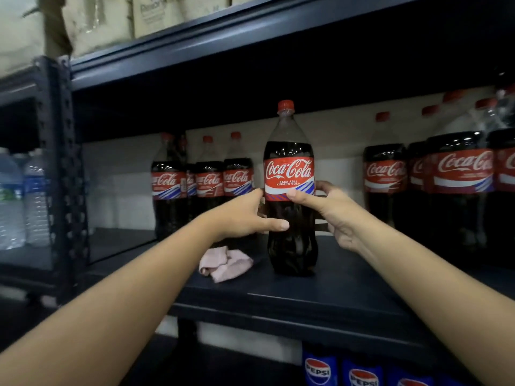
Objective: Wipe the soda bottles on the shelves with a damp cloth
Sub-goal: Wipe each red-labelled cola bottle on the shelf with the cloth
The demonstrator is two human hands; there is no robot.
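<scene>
Coca-Cola bottle (289, 188), "RASA ASLI KURANG GULA"

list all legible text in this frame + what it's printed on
"Coca-Cola": red label of the front bottle, which both hands hold.
"RASA ASLI KURANG GULA": same label, beneath the logo.
"Coca-Cola", partly cut off: labels of the left bottle group and right bottle group; their small print is blurred.
"PEPSI": blue bottles on the lower shelf.
Cardboard boxes on the top shelf: print too blurred to read.
Water bottles: labels unreadable.

I'm reading "Coca-Cola, RASA ASLI KURANG GULA" on the bottle (289, 190); at five o'clock, "PEPSI" on the labels (320, 370).
</scene>
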